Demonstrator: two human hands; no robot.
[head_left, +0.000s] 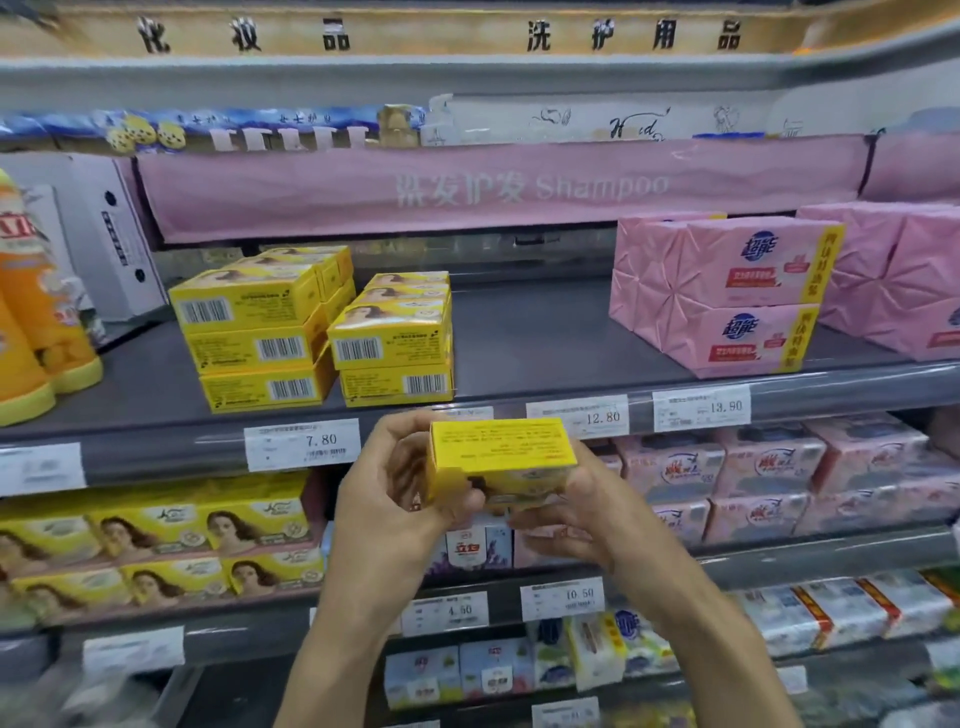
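Work in hand: judging by the pose, a single yellow box (501, 457) is either being checked or being placed with the matching stock; which of the two cannot be told.
Box position: centre of the frame, slightly below the middle. It is held in the air in front of the shelf edge, touching no shelf, with its printed face tilted up toward the camera.
Left hand (400, 499): fingers curled round the box's left end, thumb pressed on the near lower edge.
Right hand (576, 514): fingers wrapped under and behind the right end, so the box is held between both hands.
Done so far: the box is firmly in hand and turned so its print can be read.
Left to do: it is not yet set down. If it belongs with the stock, it has to go up and left.
Likely target: the yellow stacks (311, 338), centre-left on the grey shelf (530, 332). The right-hand stack looks one box lower than the left.
Free room: a bare stretch of shelf lies between the yellow stacks and the pink packs (727, 291) at the right.
Nearby: a price tag (301, 444) reading 7.80 sits just below the stacks, and orange bottles (31, 322) stand at the far left.
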